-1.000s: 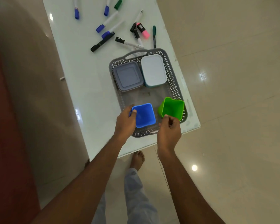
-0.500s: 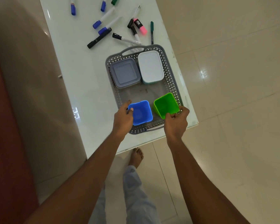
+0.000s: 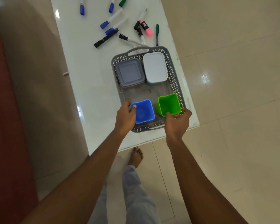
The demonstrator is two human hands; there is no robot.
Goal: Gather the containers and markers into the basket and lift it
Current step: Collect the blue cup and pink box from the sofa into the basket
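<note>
A grey perforated basket (image 3: 174, 81) sits on the white table near its front right corner. Inside at the back lie a grey lidded container (image 3: 129, 72) and a white lidded container (image 3: 154, 67). At the front stand a blue cup (image 3: 143, 111) and a green cup (image 3: 168, 104), the green one tilted. My left hand (image 3: 124, 118) grips the blue cup's left rim, thumb inside. My right hand (image 3: 177, 122) pinches the green cup's near rim. Several markers lie on the table beyond the basket, among them a black marker (image 3: 106, 38) and a pink highlighter (image 3: 146, 28).
The white table (image 3: 87, 75) ends just in front of the basket and close to its right side. Tiled floor (image 3: 233, 94) lies to the right. My bare foot (image 3: 136, 156) and trouser leg stand below the table edge. A dark red surface runs along the far left.
The green cup has come from the basket's right rim down into the front right of the basket. My right hand shifted right with it. My left hand stays on the blue cup.
</note>
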